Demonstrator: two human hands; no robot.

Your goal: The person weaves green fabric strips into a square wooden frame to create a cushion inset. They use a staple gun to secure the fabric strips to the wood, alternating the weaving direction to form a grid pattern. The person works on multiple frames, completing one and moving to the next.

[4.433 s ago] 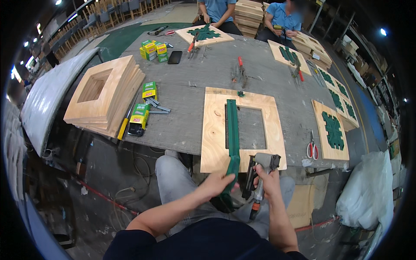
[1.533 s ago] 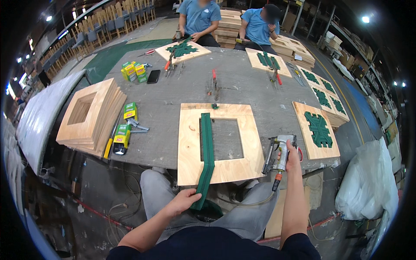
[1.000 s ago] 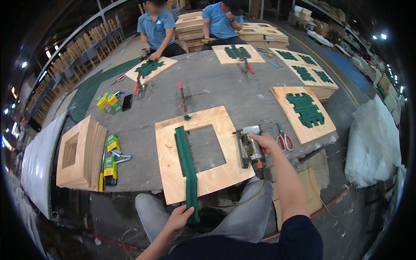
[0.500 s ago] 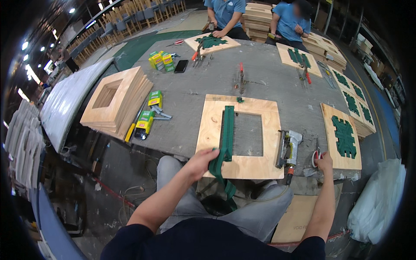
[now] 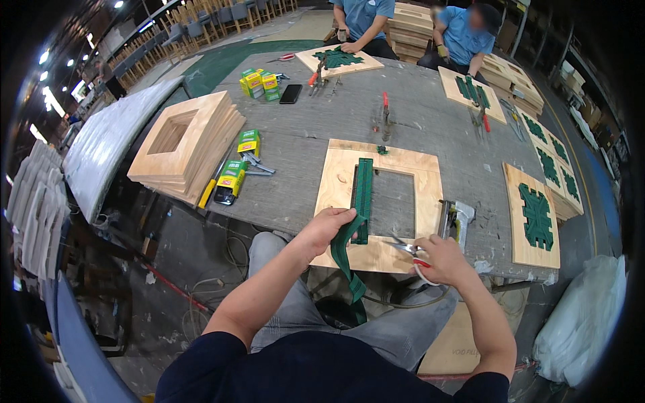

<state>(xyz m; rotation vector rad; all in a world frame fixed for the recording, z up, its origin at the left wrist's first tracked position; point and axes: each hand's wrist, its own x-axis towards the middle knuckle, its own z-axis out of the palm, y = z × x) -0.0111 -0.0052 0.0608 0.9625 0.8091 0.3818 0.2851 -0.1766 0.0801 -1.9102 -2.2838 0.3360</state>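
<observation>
A square plywood frame point(image 5: 427, 171) with a rectangular opening lies on the table before me. A doubled green webbing strap point(image 5: 363, 195) runs along the left side of its opening. My left hand point(image 5: 329, 232) is closed on the strap's loose tail, which hangs over the table's front edge towards my lap. In my right hand point(image 5: 440, 260) are scissors point(image 5: 403, 246) with red and white handles, their blades slightly parted and pointing left over the frame's near edge. Just beyond that hand rests a pneumatic staple gun point(image 5: 461, 220), partly covered by it.
Stacked plywood frames point(image 5: 181, 144) stand at the left, beside staple boxes point(image 5: 230, 176). A panel with woven green webbing point(image 5: 535, 215) lies at the right. Pliers point(image 5: 385, 111) and a phone point(image 5: 290, 94) are farther back. Two people in blue shirts work across the table.
My right hand has picked the scissors up from the right of the staple gun and carried them left over the frame. My left hand still holds the strap, slightly higher.
</observation>
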